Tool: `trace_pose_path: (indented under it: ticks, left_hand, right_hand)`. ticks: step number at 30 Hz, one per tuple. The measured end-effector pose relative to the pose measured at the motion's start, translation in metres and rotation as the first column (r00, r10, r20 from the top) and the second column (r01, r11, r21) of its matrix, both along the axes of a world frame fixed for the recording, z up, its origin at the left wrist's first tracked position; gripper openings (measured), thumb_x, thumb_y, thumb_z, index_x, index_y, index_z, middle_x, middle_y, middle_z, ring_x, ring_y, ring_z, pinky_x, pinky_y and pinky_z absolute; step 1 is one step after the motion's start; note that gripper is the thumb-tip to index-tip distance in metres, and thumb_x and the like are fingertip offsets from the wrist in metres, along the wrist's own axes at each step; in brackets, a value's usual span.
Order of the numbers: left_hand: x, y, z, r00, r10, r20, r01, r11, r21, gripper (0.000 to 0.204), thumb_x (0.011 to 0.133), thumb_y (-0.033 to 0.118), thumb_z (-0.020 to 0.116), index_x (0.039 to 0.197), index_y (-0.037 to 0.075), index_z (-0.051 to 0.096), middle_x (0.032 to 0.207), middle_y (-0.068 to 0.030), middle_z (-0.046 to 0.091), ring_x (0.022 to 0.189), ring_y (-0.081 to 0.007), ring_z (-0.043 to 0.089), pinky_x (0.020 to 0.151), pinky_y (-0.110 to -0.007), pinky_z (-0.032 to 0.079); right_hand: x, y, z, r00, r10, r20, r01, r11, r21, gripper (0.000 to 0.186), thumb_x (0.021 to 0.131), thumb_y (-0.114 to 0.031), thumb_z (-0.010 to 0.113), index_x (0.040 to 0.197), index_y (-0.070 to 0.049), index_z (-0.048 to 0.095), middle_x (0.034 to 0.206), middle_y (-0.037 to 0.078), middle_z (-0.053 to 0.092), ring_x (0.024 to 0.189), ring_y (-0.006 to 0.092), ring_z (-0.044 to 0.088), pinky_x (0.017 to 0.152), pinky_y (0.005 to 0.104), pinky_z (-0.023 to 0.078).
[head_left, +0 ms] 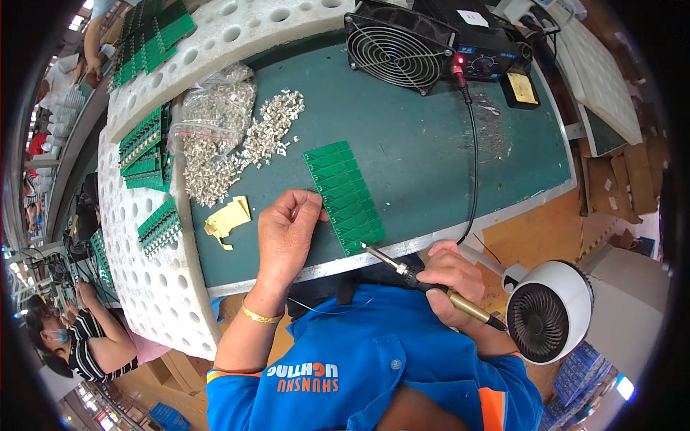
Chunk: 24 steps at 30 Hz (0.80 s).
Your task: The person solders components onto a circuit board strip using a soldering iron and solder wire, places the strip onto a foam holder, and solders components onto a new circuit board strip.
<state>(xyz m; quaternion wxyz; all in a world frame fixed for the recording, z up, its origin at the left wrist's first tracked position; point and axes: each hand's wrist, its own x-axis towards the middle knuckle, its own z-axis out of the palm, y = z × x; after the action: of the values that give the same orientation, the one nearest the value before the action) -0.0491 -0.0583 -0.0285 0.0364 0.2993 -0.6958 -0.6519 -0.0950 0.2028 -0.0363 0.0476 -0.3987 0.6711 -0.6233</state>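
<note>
The left hand (289, 226), grip pinched together, is at the left edge of a rectangular green circuit-board panel (345, 194) on the dark-green tabletop (431, 172); a black-and-gold soldering iron (411, 277), tip at the panel's near end, is clamped in the right hand (454, 276).

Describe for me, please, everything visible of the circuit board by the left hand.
The green circuit board is rectangular, divided crosswise into strips with fine lines. It seems to lie slanted on the table, near the front edge. The left hand is at its left side; a soldering iron points at its near end, contact unclear.
</note>
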Motion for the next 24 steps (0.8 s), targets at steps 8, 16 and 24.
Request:
trace_pose_path:
  ticks: [8,16,24]
  left_hand:
    - [0.0001,0.0016,-0.0013,0.999,0.021,-0.034,-0.021,1.000,0.000,0.021,0.097,0.018,0.060,0.091,-0.001,0.065,0.076,0.0003,0.065,0.068,-0.0024,0.051,0.060,-0.018,0.039]
    - [0.0009,0.0006,-0.0002,0.999,0.013,0.030,-0.015,0.998,0.066,0.019,0.095,0.019,0.065,0.092,0.001,0.065,0.080,-0.0011,0.064,0.075,-0.0061,0.055,0.072,-0.021,0.043]
    - [0.0012,-0.0008,-0.0013,1.000,0.012,0.015,-0.012,0.999,0.052,0.018,0.095,0.019,0.066,0.092,0.001,0.065,0.081,-0.0006,0.064,0.075,-0.0063,0.056,0.071,-0.020,0.044]
  right_hand:
    - [-0.0031,-0.0062,-0.0036,0.999,0.022,-0.033,-0.022,1.000,-0.010,0.020,0.085,-0.018,0.070,0.097,-0.001,0.068,0.074,0.006,0.062,0.063,0.0208,0.058,0.072,0.0394,0.047]
    - [-0.0005,-0.0063,-0.0076,1.000,0.011,0.000,-0.011,1.000,-0.027,0.020,0.085,-0.018,0.070,0.097,-0.001,0.068,0.074,0.007,0.062,0.064,0.0214,0.058,0.071,0.0385,0.047]
    - [-0.0029,-0.0059,-0.0098,0.998,0.061,-0.018,-0.061,0.998,-0.035,0.022,0.081,-0.013,0.071,0.099,-0.002,0.068,0.076,0.007,0.063,0.065,0.0220,0.058,0.074,0.0402,0.047]
